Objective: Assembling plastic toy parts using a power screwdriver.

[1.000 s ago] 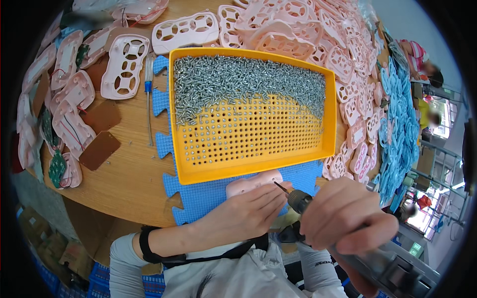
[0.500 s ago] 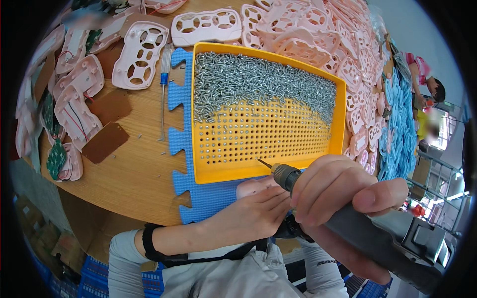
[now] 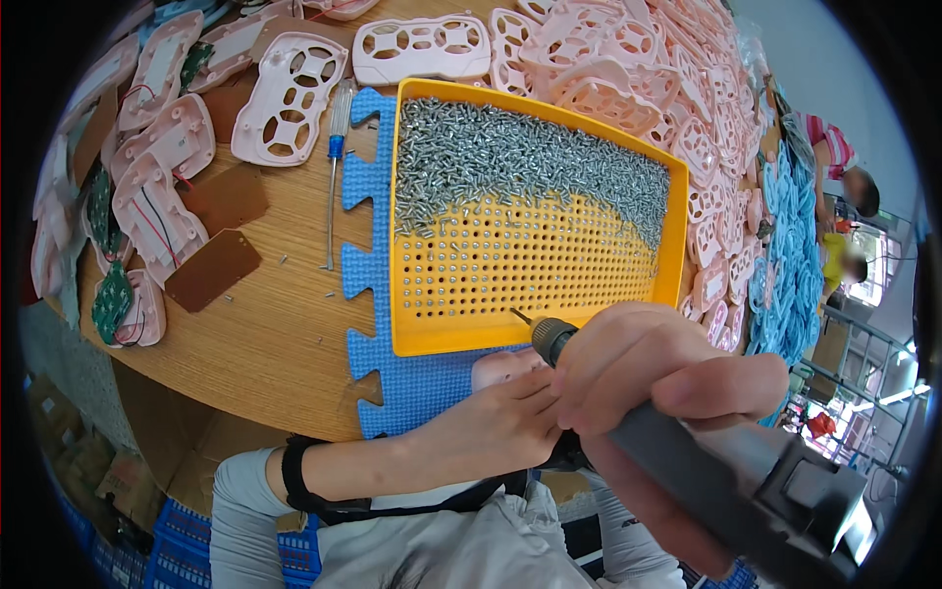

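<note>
My right hand is wrapped around a dark electric screwdriver. Its thin bit points toward the near rows of a yellow perforated tray; whether the tip touches a screw, I cannot tell. Small silver screws lie heaped in the far half of this tray, and some sit in its holes. Just below the tray's near edge, my left hand is closed on a pink plastic shell, mostly hidden behind the fingers and the screwdriver. Under tray and shell lies a blue foam mat.
A screwdriver with a blue collar lies left of the tray. Pink shells with wires and brown boards crowd the left. Pink controller covers pile up behind, blue ones to the right. Other people sit far right.
The view has shifted slightly. My right hand and the electric screwdriver have moved a little left, with the rear of the tool swinging lower. My left hand keeps its hold on the shell.
</note>
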The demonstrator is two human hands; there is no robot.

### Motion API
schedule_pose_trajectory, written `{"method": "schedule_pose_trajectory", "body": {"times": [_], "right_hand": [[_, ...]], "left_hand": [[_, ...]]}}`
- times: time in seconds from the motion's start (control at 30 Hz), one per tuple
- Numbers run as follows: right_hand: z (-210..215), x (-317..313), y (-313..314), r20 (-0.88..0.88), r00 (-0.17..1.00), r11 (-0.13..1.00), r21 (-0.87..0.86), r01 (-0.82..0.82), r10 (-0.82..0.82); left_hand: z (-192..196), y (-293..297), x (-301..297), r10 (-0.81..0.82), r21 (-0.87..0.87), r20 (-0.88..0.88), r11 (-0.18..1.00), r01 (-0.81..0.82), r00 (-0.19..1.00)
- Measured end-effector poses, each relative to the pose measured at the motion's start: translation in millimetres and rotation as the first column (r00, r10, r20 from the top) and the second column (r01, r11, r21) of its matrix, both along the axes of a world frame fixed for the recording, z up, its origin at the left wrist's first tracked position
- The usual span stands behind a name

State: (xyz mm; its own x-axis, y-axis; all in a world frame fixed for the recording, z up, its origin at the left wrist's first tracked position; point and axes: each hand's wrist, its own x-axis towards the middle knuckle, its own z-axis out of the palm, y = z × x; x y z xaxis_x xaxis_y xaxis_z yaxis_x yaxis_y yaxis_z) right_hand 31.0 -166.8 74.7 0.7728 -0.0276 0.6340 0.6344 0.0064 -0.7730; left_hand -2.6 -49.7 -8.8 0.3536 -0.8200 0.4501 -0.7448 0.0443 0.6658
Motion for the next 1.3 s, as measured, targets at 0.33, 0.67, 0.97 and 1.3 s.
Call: {"method": "schedule_pose_trajectory", "body": {"times": [0.33,0.67,0.97,1.3], "right_hand": [[35,-28,-10,-0.108,0.957,0.963,0.011,-0.268,0.268],[10,-26,2,-0.041,0.976,0.976,-0.040,-0.215,0.214],[1,-27,17,-0.171,0.978,0.992,0.067,-0.105,0.116],[-4,-7,-10,-0.136,0.864,0.873,0.030,-0.486,0.486]], "left_hand": [[12,1,3,-0.066,0.154,0.171,0.987,0.039,0.983],[12,2,5,-0.113,0.193,0.131,0.977,0.086,0.985],[-2,-14,-5,0.151,-0.049,0.069,0.988,-0.148,0.986],[8,3,8,0.091,-0.058,-0.125,0.993,-0.099,0.988]]}}
